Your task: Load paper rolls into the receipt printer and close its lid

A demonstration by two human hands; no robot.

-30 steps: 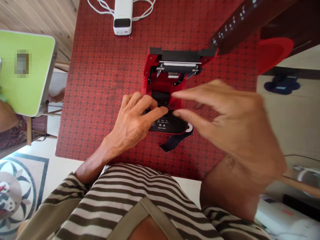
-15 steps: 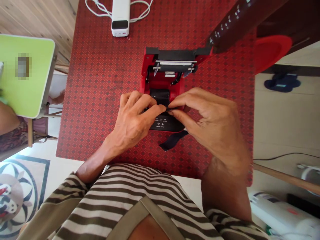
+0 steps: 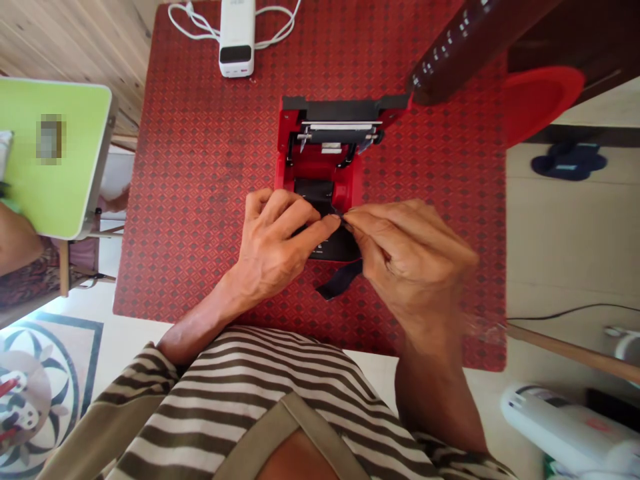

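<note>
1. Your right hand (image 3: 407, 263) is closed in a pinch, thumb and forefinger gripping the thin tip of a black fabric strap (image 3: 336, 215), just beside your left forefinger.
2. Your left hand (image 3: 273, 243) arches over that strap, its fingers curved and resting there; you cannot tell whether they grip.
3. Directly beneath your fingers sits an open red plastic machine (image 3: 320, 180) with a smooth black button panel (image 3: 333, 248).
4. Just past your fingertips, a slim metal bar (image 3: 336, 125) spans the machine's open end.
5. Farther beyond your fingers, a glossy white power bank (image 3: 237, 40) and looped white cable (image 3: 273, 23) lie on a diamond-textured red mat (image 3: 200, 200).
</note>
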